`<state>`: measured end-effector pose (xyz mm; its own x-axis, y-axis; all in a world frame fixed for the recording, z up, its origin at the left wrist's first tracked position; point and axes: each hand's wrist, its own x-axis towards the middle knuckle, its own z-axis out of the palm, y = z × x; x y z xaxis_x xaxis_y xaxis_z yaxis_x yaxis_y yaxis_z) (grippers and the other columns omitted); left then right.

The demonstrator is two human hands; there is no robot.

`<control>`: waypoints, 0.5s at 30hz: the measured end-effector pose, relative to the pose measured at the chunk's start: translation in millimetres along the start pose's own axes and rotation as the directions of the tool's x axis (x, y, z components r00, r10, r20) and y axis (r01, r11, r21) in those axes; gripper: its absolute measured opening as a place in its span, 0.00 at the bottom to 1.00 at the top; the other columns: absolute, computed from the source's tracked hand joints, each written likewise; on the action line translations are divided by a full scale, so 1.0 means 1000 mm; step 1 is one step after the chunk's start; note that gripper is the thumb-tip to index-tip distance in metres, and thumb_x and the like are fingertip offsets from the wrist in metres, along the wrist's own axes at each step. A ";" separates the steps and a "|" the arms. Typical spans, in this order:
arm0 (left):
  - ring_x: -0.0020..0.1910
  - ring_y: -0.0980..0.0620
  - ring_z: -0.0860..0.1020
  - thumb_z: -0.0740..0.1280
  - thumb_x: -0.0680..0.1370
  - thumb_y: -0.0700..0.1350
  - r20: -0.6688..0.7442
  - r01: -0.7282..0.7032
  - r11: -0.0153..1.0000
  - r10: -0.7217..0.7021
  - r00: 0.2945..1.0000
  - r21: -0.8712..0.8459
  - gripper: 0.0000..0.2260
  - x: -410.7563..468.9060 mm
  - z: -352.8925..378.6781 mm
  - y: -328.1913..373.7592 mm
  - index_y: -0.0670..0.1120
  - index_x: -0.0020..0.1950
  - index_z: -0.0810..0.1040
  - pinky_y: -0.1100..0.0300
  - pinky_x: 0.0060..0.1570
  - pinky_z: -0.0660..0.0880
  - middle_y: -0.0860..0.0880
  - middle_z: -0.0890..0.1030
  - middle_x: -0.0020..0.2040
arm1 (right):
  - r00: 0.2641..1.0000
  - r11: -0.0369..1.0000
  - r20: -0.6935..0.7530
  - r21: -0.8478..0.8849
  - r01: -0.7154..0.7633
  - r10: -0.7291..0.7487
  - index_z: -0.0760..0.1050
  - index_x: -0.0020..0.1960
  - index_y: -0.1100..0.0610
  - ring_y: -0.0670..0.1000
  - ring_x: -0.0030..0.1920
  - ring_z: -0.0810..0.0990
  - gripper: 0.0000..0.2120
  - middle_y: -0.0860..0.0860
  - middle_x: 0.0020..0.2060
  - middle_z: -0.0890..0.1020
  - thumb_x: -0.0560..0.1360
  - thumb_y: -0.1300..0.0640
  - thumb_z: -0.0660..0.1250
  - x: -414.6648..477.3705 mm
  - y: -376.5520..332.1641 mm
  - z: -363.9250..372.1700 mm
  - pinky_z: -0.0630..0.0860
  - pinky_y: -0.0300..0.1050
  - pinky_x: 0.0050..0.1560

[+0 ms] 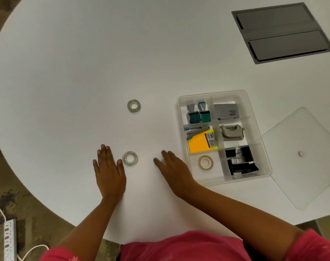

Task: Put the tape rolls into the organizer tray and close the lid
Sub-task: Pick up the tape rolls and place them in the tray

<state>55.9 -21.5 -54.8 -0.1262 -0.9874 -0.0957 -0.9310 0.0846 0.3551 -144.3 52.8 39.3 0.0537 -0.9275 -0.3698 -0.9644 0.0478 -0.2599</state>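
Two clear tape rolls lie flat on the white table: the far tape roll [134, 106] and the near tape roll [130, 158]. A third, cream tape roll [206, 162] sits in the front-left compartment of the clear organizer tray [180, 102]. The tray's clear lid [309, 166] lies flat on the table to the tray's right. My left hand [108, 172] rests palm down just left of the near tape roll, thumb close to it. My right hand [174, 171] rests flat between that roll and the tray. Neither hand holds anything.
The tray also holds stamps [198, 114], a stapler [196, 131], yellow sticky notes [199, 144], a grey box [227, 111], a hole punch [232, 131] and black binder clips [240, 162]. A grey cable hatch [282, 32] is set in the table at far right.
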 end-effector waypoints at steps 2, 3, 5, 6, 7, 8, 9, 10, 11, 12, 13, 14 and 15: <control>0.79 0.48 0.51 0.46 0.81 0.52 0.007 0.001 1.000 -0.001 1.000 0.005 0.26 -0.001 -0.001 0.001 0.44 0.78 0.51 0.48 0.78 0.49 0.46 0.54 0.79 | 1.000 1.000 -0.004 -0.019 0.003 -0.003 0.62 0.70 0.62 0.63 0.67 0.67 0.22 0.65 0.70 0.64 0.77 0.71 0.59 0.003 -0.002 0.007 0.72 0.52 0.62; 0.79 0.48 0.51 0.47 0.81 0.52 0.011 0.002 1.000 -0.002 1.000 0.015 0.26 -0.002 -0.001 0.002 0.44 0.78 0.50 0.48 0.77 0.49 0.46 0.54 0.79 | 1.000 1.000 -0.017 -0.026 0.005 -0.006 0.64 0.67 0.63 0.62 0.63 0.70 0.20 0.65 0.67 0.67 0.76 0.71 0.60 0.004 -0.003 0.008 0.74 0.51 0.59; 0.79 0.47 0.51 0.47 0.81 0.51 0.024 -0.004 0.999 0.003 1.000 0.040 0.27 -0.002 -0.001 0.002 0.43 0.78 0.50 0.46 0.77 0.50 0.45 0.53 0.79 | 1.000 1.000 -0.030 -0.018 0.009 -0.009 0.67 0.64 0.63 0.60 0.58 0.72 0.19 0.63 0.62 0.71 0.75 0.71 0.62 0.006 -0.004 0.010 0.76 0.49 0.53; 0.79 0.46 0.51 0.47 0.81 0.51 0.032 -0.011 0.999 0.009 0.999 0.048 0.27 -0.003 -0.002 0.002 0.43 0.78 0.49 0.46 0.77 0.50 0.44 0.53 0.79 | 0.999 1.000 -0.032 -0.006 0.009 -0.010 0.67 0.63 0.63 0.59 0.57 0.73 0.19 0.62 0.61 0.72 0.74 0.72 0.63 0.007 -0.004 0.011 0.76 0.48 0.52; 0.79 0.46 0.51 0.47 0.81 0.51 0.040 -0.019 0.998 0.017 0.999 0.054 0.27 -0.003 -0.002 0.001 0.42 0.78 0.49 0.45 0.77 0.50 0.44 0.53 0.79 | 0.999 1.000 -0.035 0.012 0.009 -0.009 0.67 0.64 0.63 0.59 0.57 0.72 0.19 0.62 0.61 0.72 0.74 0.72 0.63 0.005 -0.004 0.010 0.76 0.48 0.51; 0.79 0.45 0.51 0.47 0.81 0.51 0.043 -0.031 0.998 0.028 0.999 0.059 0.27 -0.004 -0.003 0.000 0.42 0.78 0.49 0.45 0.77 0.50 0.43 0.53 0.79 | 0.999 0.999 -0.041 0.034 0.008 -0.007 0.66 0.64 0.62 0.58 0.57 0.72 0.20 0.61 0.61 0.71 0.74 0.73 0.62 0.003 -0.003 0.009 0.76 0.47 0.50; 0.79 0.45 0.51 0.48 0.81 0.51 0.045 -0.042 0.997 0.039 0.998 0.062 0.28 -0.005 -0.004 0.000 0.42 0.78 0.49 0.45 0.77 0.50 0.43 0.53 0.79 | 0.999 0.998 -0.050 0.058 0.007 -0.004 0.66 0.65 0.61 0.57 0.58 0.71 0.22 0.61 0.63 0.70 0.74 0.72 0.63 -0.001 -0.002 0.006 0.76 0.46 0.50; 0.79 0.45 0.51 0.48 0.81 0.51 0.046 -0.049 0.997 0.046 0.998 0.059 0.28 -0.005 -0.004 0.000 0.41 0.78 0.49 0.45 0.77 0.50 0.43 0.53 0.79 | 0.998 0.996 -0.065 0.085 0.005 0.000 0.65 0.67 0.59 0.56 0.59 0.71 0.23 0.59 0.64 0.70 0.74 0.71 0.64 -0.007 -0.001 0.001 0.77 0.45 0.51; 0.79 0.44 0.51 0.48 0.81 0.51 0.047 -0.052 0.997 0.050 0.998 0.056 0.27 -0.005 -0.005 0.000 0.41 0.78 0.49 0.45 0.77 0.50 0.43 0.53 0.79 | 0.996 0.993 -0.084 0.115 0.000 0.010 0.65 0.68 0.57 0.55 0.61 0.70 0.25 0.58 0.66 0.69 0.74 0.70 0.66 -0.013 0.001 -0.005 0.77 0.45 0.52; 0.79 0.44 0.51 0.49 0.81 0.50 0.048 -0.053 0.997 0.050 0.998 0.053 0.27 -0.005 -0.005 0.000 0.41 0.78 0.49 0.45 0.77 0.49 0.43 0.52 0.79 | 0.994 0.989 -0.106 0.150 -0.010 0.026 0.65 0.68 0.56 0.55 0.62 0.70 0.26 0.57 0.66 0.69 0.73 0.68 0.67 -0.020 0.003 -0.012 0.78 0.45 0.52; 0.79 0.44 0.51 0.50 0.82 0.50 0.049 -0.050 0.997 0.048 0.998 0.052 0.27 -0.005 -0.005 0.001 0.41 0.78 0.49 0.45 0.77 0.49 0.43 0.52 0.79 | 0.991 0.981 -0.128 0.193 -0.023 0.048 0.66 0.68 0.55 0.54 0.63 0.70 0.26 0.56 0.67 0.68 0.73 0.67 0.68 -0.028 0.005 -0.019 0.79 0.46 0.53; 0.79 0.44 0.50 0.51 0.82 0.49 0.051 -0.047 0.998 0.044 0.998 0.050 0.27 -0.005 -0.005 0.002 0.41 0.78 0.49 0.45 0.77 0.49 0.43 0.52 0.79 | 0.987 0.970 -0.146 0.239 -0.037 0.074 0.66 0.68 0.54 0.54 0.64 0.70 0.26 0.55 0.67 0.68 0.73 0.66 0.68 -0.036 0.008 -0.025 0.80 0.46 0.53; 0.79 0.44 0.50 0.52 0.82 0.49 0.054 -0.044 0.998 0.042 0.998 0.048 0.27 -0.005 -0.005 0.002 0.41 0.78 0.49 0.44 0.77 0.50 0.43 0.52 0.79 | 0.982 0.957 -0.160 0.286 -0.055 0.105 0.67 0.68 0.53 0.53 0.64 0.69 0.26 0.54 0.67 0.68 0.73 0.66 0.68 -0.044 0.011 -0.031 0.80 0.45 0.52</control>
<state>56.5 -17.3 -48.8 -0.1835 -0.9742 -0.1312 -0.9399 0.1348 0.3136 -165.8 82.2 80.3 -0.0896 -0.9648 -0.2472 -0.8515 0.2030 -0.4836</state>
